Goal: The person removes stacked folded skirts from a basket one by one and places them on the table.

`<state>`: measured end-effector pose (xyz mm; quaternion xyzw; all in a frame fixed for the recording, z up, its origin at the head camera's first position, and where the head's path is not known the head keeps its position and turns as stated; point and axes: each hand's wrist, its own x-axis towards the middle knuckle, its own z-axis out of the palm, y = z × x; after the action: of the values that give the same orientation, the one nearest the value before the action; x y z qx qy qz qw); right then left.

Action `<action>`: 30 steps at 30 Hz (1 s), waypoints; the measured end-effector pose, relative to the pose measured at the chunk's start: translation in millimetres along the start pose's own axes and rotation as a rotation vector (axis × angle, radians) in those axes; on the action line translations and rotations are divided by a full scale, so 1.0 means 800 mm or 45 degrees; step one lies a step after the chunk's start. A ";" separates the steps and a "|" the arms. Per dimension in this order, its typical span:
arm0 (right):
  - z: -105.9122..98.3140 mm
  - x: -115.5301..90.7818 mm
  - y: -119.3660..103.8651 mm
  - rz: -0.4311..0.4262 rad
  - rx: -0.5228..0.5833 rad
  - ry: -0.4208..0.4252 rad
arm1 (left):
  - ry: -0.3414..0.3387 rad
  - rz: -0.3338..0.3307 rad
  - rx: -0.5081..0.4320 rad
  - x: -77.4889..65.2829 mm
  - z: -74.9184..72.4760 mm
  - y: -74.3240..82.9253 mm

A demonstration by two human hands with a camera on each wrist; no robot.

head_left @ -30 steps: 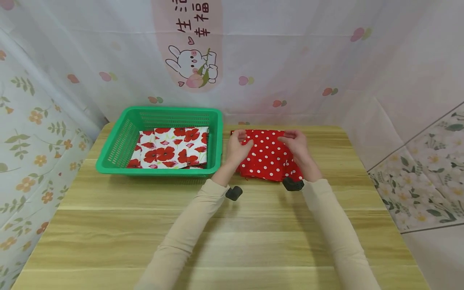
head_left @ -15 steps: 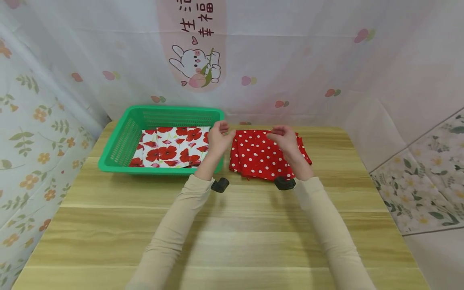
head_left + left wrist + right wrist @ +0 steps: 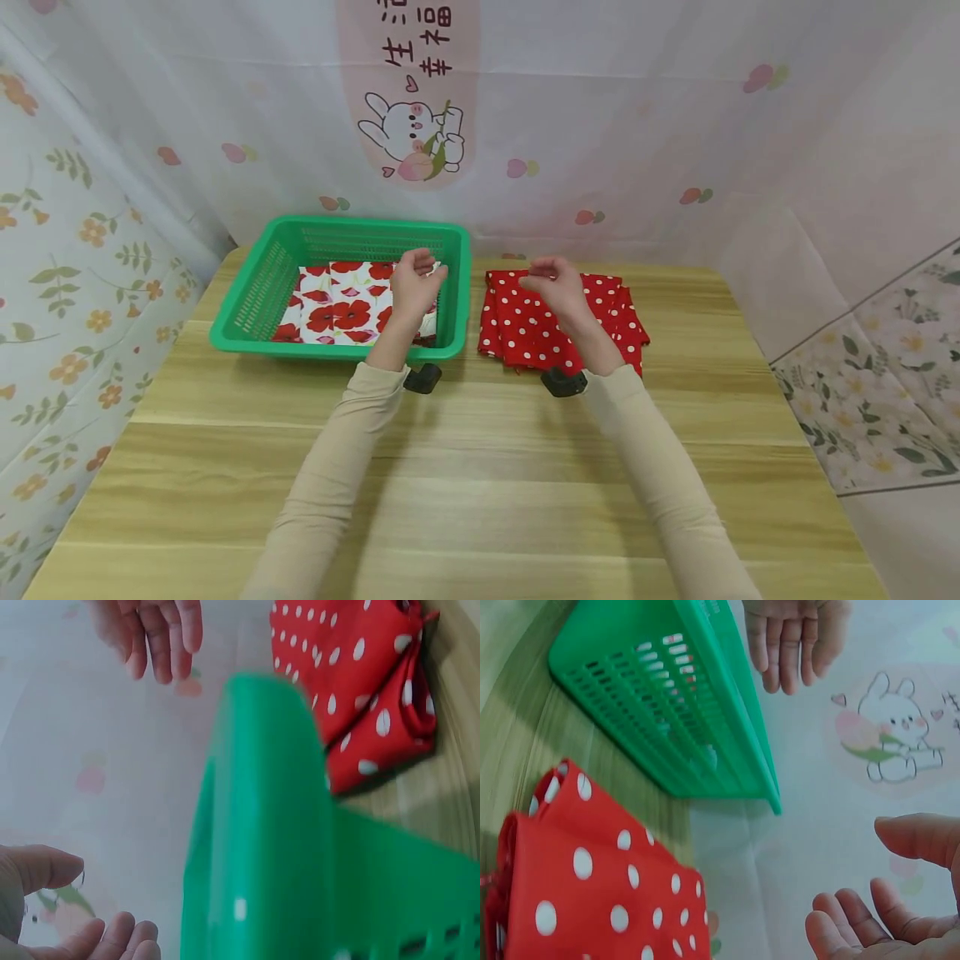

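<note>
My left hand (image 3: 414,287) hovers over the right part of a green plastic basket (image 3: 262,350), fingers loosely bent and holding nothing. Inside the basket lies a folded white cloth (image 3: 348,312) printed with red poppies; the left hand hides its right end. My right hand (image 3: 564,296) is above a folded red cloth (image 3: 517,329) with white polka dots, its thumb apart from the fingers and nothing between them. In the right wrist view, the red cloth (image 3: 615,892) shows folded layers and sits apart from the basket (image 3: 660,697).
The basket and the red cloth stand side by side at the back of a wooden table (image 3: 465,483). Behind them hangs a white curtain (image 3: 600,125) with a rabbit print. A floral curtain (image 3: 82,292) borders the left side.
Both hands have come off the red polka-dot cloth and moved left. The left hand has passed from the cloth to over the basket. The red cloth lies still, more of it uncovered.
</note>
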<state>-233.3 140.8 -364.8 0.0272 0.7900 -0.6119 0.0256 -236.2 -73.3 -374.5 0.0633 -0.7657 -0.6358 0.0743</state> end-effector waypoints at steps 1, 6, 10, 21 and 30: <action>0.004 0.000 -0.001 -0.002 0.009 -0.012 | 0.008 -0.009 -0.003 0.001 -0.005 -0.001; 0.022 -0.004 -0.009 0.001 0.049 -0.064 | 0.066 -0.049 -0.032 0.005 -0.031 -0.003; 0.036 -0.005 -0.013 -0.016 0.070 -0.097 | 0.090 -0.065 -0.049 0.007 -0.050 -0.005; 0.081 -0.005 -0.022 -0.034 0.046 -0.187 | 0.144 -0.203 0.015 0.011 -0.093 -0.013; 0.113 -0.004 -0.029 -0.014 0.006 -0.271 | 0.176 -0.297 0.101 0.018 -0.130 -0.018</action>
<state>-231.2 47.3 -364.4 -0.0422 0.7816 -0.6133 0.1059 -230.4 -178.9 -369.2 0.1984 -0.7707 -0.6034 0.0497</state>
